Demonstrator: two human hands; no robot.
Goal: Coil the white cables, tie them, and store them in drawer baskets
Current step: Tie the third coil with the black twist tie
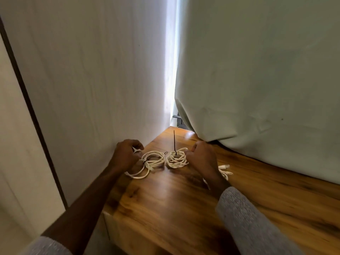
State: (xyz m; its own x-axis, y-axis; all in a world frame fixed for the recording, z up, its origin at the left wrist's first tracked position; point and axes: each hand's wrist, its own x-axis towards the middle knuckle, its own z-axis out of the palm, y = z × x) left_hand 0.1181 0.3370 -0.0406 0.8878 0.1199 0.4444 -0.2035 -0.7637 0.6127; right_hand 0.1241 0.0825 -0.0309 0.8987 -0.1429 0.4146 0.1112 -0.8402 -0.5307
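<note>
So two white cable coils are being kept side by side on the wooden tabletop point(184, 208), around the middle of the frame, a bit below centre. The left coil point(153, 159) is looser, with one loop trailing down toward the lower left, and a small dark tie is being worn near its left side. It's being gripped at that left edge by the left hand point(127, 156), fingers curled in, with something small and white being pinched between the fingertips, too blurry to say what exactly. The right coil point(176, 159) is tighter and messier, and it's being held at its right edge by the right hand point(201, 159), fingers curled around the strands. A thin black tie point(174, 142) is being left sticking straight up out of that coil. More white cable point(225, 170) with a connector end is being partly hidden behind the right wrist, over to the right of centre. Both arms are being covered by grey knit sleeves point(257, 227) at the bottom of the frame. The upper right is being filled by a pale curtain point(257, 70) whose hem is resting on the tabletop, and a white wall point(92, 70) is being shown in the upper left.
</note>
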